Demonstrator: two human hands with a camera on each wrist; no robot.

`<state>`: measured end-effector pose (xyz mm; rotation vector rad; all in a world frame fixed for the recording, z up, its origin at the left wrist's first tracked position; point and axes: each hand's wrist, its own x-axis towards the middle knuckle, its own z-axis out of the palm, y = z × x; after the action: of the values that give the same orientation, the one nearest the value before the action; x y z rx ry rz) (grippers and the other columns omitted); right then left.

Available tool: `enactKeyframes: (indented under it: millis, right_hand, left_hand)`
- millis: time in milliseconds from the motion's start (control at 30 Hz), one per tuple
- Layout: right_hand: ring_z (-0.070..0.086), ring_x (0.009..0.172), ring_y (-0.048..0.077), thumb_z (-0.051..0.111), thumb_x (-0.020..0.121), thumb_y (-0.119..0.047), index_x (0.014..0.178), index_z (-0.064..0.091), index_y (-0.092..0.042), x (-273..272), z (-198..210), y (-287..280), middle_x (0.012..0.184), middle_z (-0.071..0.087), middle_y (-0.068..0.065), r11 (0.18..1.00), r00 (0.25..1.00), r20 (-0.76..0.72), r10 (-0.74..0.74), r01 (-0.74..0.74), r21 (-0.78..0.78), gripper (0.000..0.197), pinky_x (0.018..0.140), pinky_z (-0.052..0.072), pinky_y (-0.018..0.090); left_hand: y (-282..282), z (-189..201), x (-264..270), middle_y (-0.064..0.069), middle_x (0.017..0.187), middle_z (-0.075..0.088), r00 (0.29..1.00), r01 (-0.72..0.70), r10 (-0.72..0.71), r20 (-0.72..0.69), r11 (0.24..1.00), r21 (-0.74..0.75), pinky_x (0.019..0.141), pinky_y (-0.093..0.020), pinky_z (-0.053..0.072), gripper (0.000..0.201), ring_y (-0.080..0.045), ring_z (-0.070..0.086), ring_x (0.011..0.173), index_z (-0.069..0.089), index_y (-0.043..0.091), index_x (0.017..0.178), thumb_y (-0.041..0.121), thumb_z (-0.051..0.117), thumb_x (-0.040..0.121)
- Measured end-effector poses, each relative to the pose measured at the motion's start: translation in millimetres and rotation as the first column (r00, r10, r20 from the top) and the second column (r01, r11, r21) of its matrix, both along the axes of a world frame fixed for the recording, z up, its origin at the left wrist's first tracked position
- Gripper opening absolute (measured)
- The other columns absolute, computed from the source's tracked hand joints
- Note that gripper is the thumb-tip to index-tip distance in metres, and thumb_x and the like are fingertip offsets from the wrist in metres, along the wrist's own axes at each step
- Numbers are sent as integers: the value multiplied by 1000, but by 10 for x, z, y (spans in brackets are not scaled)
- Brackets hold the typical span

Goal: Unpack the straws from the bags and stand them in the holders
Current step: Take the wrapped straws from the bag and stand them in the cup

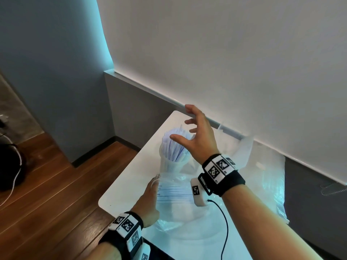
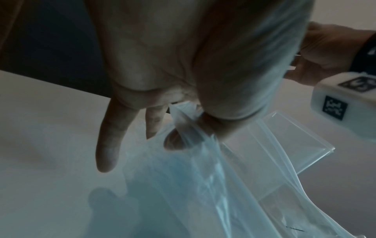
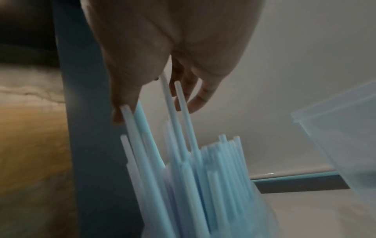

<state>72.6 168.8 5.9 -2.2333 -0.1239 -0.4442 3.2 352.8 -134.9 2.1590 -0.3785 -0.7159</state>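
A clear holder [image 1: 169, 166] stands on the white table [image 1: 135, 175], packed with pale blue straws [image 1: 173, 145] [image 3: 203, 177]. My right hand [image 1: 181, 124] hovers just over their tops with fingers spread and grips nothing; in the right wrist view a few straw tips reach up to its fingers [image 3: 195, 99]. Nearer to me lies a clear bag [image 1: 174, 192] [image 2: 193, 185] with several straws inside. My left hand [image 1: 152, 186] [image 2: 183, 133] pinches this bag's edge between thumb and fingers, the other fingers held straight.
A second, emptied clear bag [image 1: 262, 166] [image 2: 274, 145] lies crumpled at the table's right, against the wall. A ledge [image 1: 150, 89] runs along the wall behind. The table's left edge drops to wooden floor [image 1: 56, 184]. A black cable [image 1: 225, 222] hangs from my right wrist.
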Motion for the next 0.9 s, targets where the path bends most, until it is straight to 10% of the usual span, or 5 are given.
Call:
enactKeyframes:
  millis: [167,300,500,667,900]
  right_hand:
    - [58,114,16,53,100,-21,123,63,-15,19,-320,34,125,64,1,955,996,-68,53,-70,-289,26,102,40,23]
    - [51,123,13,36,104,-26,130,58,-14,-22,-324,70,133,60,0,950,999,1,36,-34,-310,36,103,22,6]
    - [37,140,18,34,103,-32,146,39,-16,-140,-456,175,151,42,1,857,988,-117,97,-143,-496,46,115,31,39]
    - [31,143,18,44,101,-28,152,24,-21,-117,-398,239,160,26,-2,879,997,-39,59,-71,-471,55,116,27,35]
    - [8,151,16,25,100,-41,155,20,-20,-164,-581,251,163,12,-5,673,986,-156,50,-149,-725,58,121,13,41]
  left_hand:
    - [-16,94,-3,16,159,2,1000,0,0,1,1000,-5,108,-20,26,110,-15,19,145,-3,32,153,-15,58,75]
    - [-12,168,-5,14,159,2,1000,-3,3,-4,1000,5,111,-23,28,109,-15,16,146,-4,30,153,-17,57,76]
    - [-25,244,-17,13,160,0,1000,-2,2,-12,1000,22,113,-27,28,109,-17,15,147,-5,30,153,-16,58,77]
    - [-13,280,-19,10,159,2,1000,11,-11,-10,999,41,113,-26,29,107,-17,14,147,-6,28,153,-15,59,78]
    - [-11,280,-16,11,160,-3,1000,17,-17,-6,996,87,114,-29,30,109,-18,11,148,-11,29,152,-12,59,81]
